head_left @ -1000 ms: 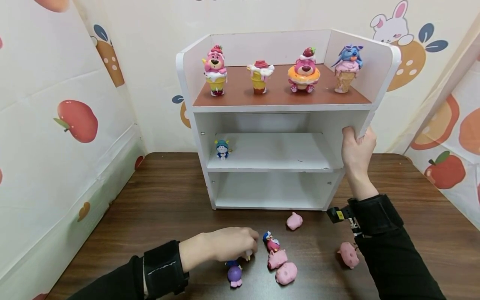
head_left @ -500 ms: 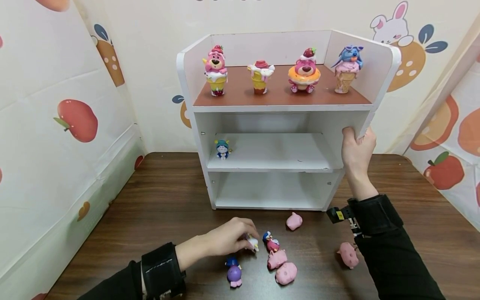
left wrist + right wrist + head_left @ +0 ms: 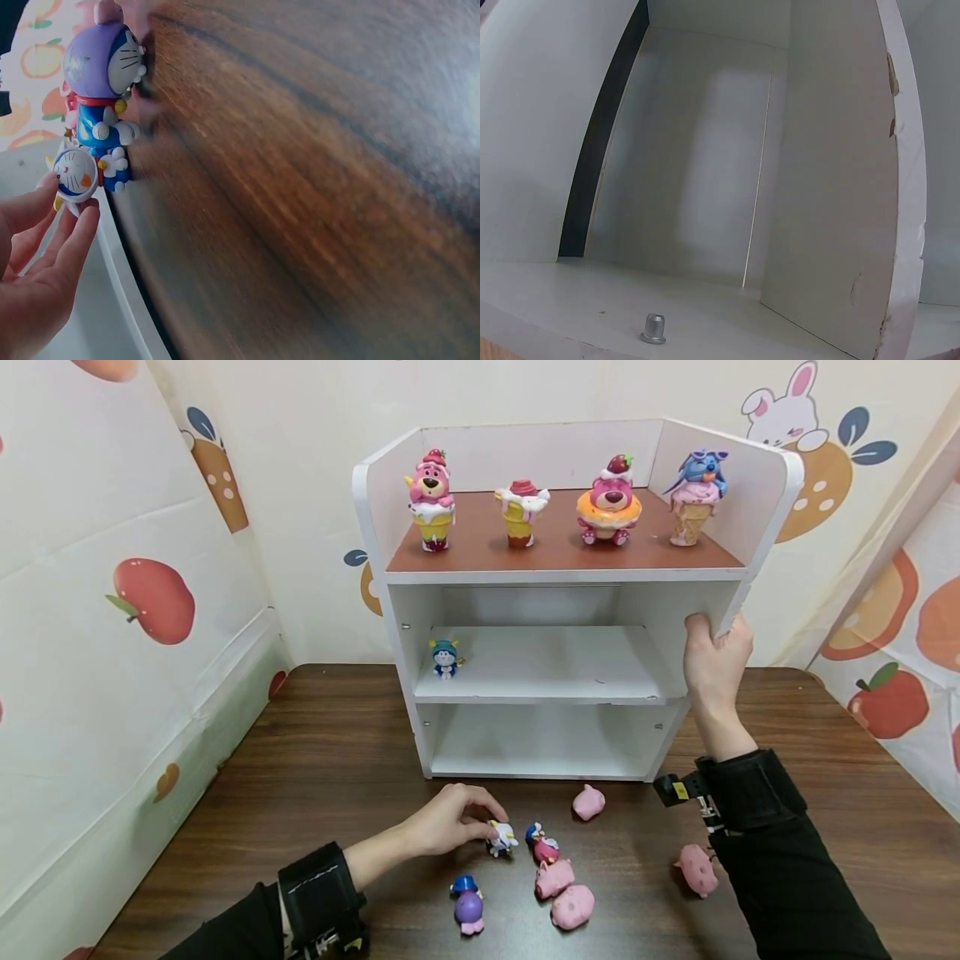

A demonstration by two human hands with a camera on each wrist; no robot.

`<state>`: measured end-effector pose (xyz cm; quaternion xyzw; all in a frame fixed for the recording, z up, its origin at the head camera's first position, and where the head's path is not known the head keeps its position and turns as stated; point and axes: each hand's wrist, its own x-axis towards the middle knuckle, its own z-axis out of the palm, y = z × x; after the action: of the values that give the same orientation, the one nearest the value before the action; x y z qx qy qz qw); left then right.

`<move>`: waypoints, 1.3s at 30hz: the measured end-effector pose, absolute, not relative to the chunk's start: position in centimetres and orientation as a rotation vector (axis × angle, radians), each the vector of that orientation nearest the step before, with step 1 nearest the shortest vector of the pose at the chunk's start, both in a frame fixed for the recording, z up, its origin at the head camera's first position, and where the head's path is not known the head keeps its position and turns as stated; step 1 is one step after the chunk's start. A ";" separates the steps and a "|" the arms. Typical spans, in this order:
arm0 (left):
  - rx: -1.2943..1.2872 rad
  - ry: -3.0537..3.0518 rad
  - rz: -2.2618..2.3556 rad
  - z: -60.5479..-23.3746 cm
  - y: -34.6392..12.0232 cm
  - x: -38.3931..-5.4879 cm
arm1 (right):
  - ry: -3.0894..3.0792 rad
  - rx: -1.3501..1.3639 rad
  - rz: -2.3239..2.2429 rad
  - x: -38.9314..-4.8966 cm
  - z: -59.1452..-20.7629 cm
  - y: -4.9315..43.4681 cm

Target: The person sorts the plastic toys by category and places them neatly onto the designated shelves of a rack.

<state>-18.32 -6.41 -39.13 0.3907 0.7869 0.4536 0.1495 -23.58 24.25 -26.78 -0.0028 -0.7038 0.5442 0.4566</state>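
Observation:
My left hand (image 3: 453, 820) pinches a small white-hooded cat figurine (image 3: 502, 838) between thumb and fingertips, low over the table. In the left wrist view, the thumb and fingers of the left hand (image 3: 45, 262) lie at the hood of this cat figurine (image 3: 77, 174), which has a blue body. Just beyond it is a purple-hooded cat figurine (image 3: 94, 64), which lies nearer the table's front in the head view. My right hand (image 3: 716, 672) grips the right side panel of the white shelf unit (image 3: 551, 700). The right wrist view shows the unit's inside, without the hand.
Several pink pig figures (image 3: 573, 907) lie on the brown table (image 3: 337, 760), beside a blue-and-pink figurine (image 3: 543, 845). Ice-cream figurines (image 3: 433, 502) and a bear in an orange ring (image 3: 608, 502) stand on the top shelf. A teal-capped figurine (image 3: 445, 658) occupies the middle shelf's left.
My left hand has moved back and slightly left from over the table, bringing the white-hooded cat figurine into fuller view. The purple-hooded figurine is more exposed. My right hand stays on the panel.

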 end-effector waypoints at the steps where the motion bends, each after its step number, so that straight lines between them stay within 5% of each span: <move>1: 1.121 2.263 1.304 -39.1 -6.4 -18.3 | -1.736 -0.006 1.341 -23.6 -26.8 24.2; 10: 1.221 2.358 1.185 -38.9 -6.3 -18.2 | -1.734 -0.012 1.327 -23.6 -26.8 24.2; 22: 1.454 2.720 0.483 -38.4 -5.2 -16.5 | -1.730 -0.017 1.329 -23.7 -26.8 24.3; 39: 1.488 2.798 0.512 -38.6 -4.9 -16.3 | -1.727 -0.033 1.318 -23.7 -26.9 24.3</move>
<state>-16.33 -4.91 -38.57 0.4632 0.8711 0.1595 -0.0343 -23.72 24.30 -26.85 -0.0135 -0.7032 0.5369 0.4659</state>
